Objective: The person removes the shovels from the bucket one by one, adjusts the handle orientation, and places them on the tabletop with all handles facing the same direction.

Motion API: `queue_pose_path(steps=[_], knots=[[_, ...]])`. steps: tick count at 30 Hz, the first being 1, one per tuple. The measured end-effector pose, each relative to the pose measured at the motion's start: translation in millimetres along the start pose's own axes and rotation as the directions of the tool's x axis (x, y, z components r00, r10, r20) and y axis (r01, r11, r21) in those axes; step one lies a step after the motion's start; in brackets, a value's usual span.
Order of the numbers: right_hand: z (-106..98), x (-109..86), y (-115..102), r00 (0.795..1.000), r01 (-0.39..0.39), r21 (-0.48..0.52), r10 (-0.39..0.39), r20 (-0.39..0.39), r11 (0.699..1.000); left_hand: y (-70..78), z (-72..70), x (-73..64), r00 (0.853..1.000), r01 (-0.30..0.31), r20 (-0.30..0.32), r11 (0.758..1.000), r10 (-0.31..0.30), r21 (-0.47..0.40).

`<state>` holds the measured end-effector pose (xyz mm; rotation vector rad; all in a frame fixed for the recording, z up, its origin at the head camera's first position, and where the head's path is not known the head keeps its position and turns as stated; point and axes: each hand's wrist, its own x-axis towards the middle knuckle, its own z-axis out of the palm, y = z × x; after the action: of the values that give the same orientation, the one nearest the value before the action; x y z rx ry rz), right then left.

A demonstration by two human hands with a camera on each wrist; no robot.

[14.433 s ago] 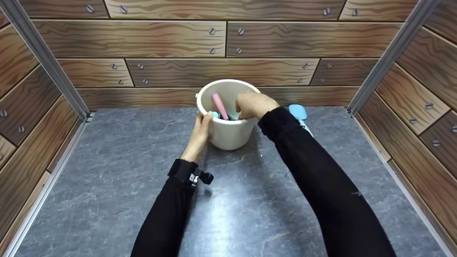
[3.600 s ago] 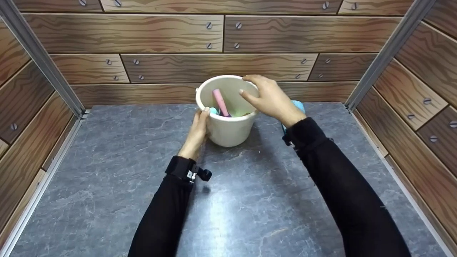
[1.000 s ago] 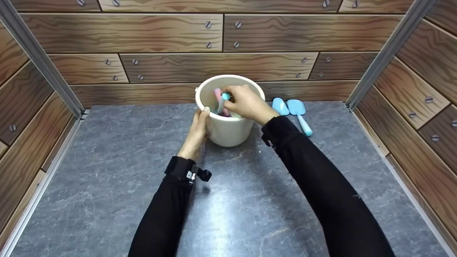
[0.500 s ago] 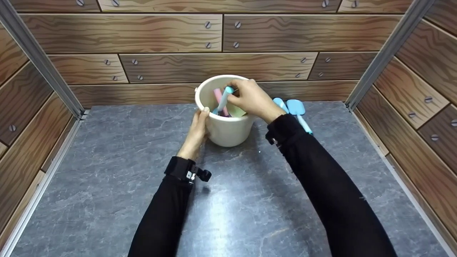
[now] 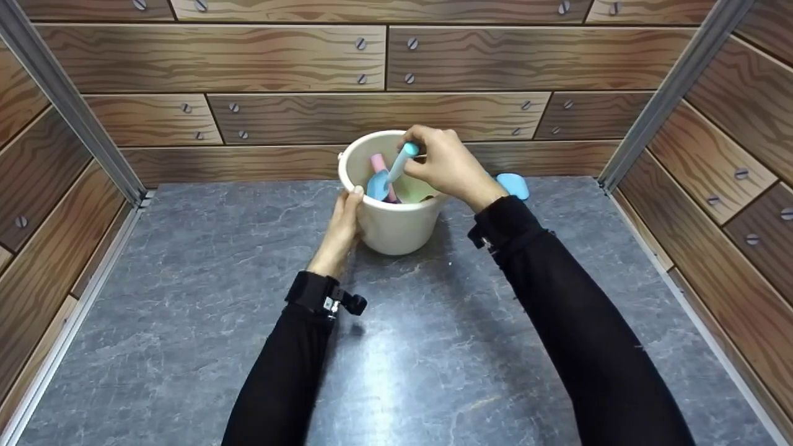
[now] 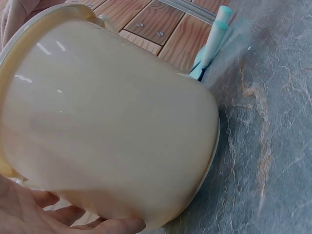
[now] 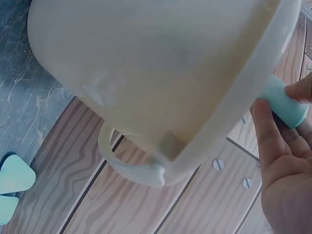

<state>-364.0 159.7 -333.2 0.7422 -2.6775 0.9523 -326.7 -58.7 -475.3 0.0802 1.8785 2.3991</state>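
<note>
The cream bucket (image 5: 399, 229) stands upright near the back wall. My left hand (image 5: 337, 232) grips its left side, thumb at the rim; in the left wrist view its fingers (image 6: 114, 225) lie along the outer wall. Over the bucket's mouth, my right hand (image 5: 449, 164) pinches the handle end of a light blue toy shovel (image 5: 401, 162). The shovel tilts, its blue blade low inside the bucket. A pink handle (image 5: 378, 164) leans in there too, partly behind the shovel. The right wrist view shows the handle (image 7: 282, 102) between thumb and fingers.
On the grey floor (image 5: 204, 310) right of the bucket lies a blue shovel blade (image 5: 513, 186), partly behind my right forearm. Two teal shovel handles (image 6: 214, 41) show in the left wrist view. Wood-patterned walls (image 5: 235, 59) enclose the back and sides.
Over the last second my right hand has raised the blue shovel up and rightward, bringing its blade into sight. Earlier that hand was empty. My left hand and the bucket have stayed put.
</note>
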Motion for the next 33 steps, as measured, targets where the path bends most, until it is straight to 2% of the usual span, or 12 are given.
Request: queue_pose_path(steps=[4, 11, 17, 26, 33], knots=[[-6.7, -2.4, 0.1, 1.000, -0.009, 0.022, 0.009, -0.009, 1.000, 0.1, 0.0, 0.9, 1.000, -0.010, 0.010, 1.000, 0.010, -0.022], [-18.9, -8.0, -1.0, 0.999, -0.035, 0.066, 0.037, -0.030, 0.997, 1.1, 0.3, 1.0, 1.000, 0.023, 0.005, 0.999, -0.023, 0.022], [-27.5, -11.7, -0.5, 0.998, -0.035, 0.093, 0.040, -0.054, 0.995, 1.8, 0.2, 0.4, 1.000, 0.021, 0.003, 1.000, -0.021, 0.018], [-43.2, -18.6, 2.6, 0.988, -0.039, 0.100, 0.053, -0.148, 0.994, 0.2, 0.2, 0.8, 1.000, -0.012, 0.020, 0.999, 0.013, -0.040], [-52.0, -24.8, 6.5, 0.980, -0.024, 0.132, 0.050, -0.191, 0.991, -0.7, 0.0, 0.5, 1.000, -0.002, 0.000, 1.000, 0.002, -0.017]])
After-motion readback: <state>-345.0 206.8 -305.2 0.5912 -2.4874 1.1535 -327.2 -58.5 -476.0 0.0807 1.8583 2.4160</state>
